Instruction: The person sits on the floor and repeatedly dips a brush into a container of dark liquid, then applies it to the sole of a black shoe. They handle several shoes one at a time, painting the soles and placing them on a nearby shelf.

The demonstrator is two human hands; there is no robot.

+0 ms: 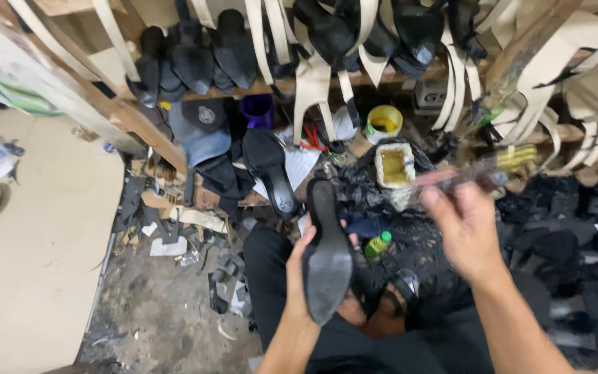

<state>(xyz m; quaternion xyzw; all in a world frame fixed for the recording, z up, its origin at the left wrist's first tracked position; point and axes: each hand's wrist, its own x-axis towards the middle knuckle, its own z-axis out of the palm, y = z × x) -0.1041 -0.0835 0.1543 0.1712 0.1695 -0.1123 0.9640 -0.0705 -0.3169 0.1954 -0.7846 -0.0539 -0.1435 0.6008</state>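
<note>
My left hand [300, 266] grips a black shoe sole [325, 253], holding it upright with its underside towards me over my lap. My right hand [466, 232] is raised to the right of it and holds a brush [479, 173] whose yellowish bristles point right; the brush is blurred by motion. A square tub of yellow glue [394, 165] stands just left of the brush, beyond the sole. A round yellow glue pot [384, 123] sits further back.
Black soles and cream straps hang along a wooden rack [354, 79] at the back. Another black sole [271, 173], a dark cap [201, 128], a small green bottle [378, 244] and black scraps litter the floor. A beige board [36, 263] lies at left.
</note>
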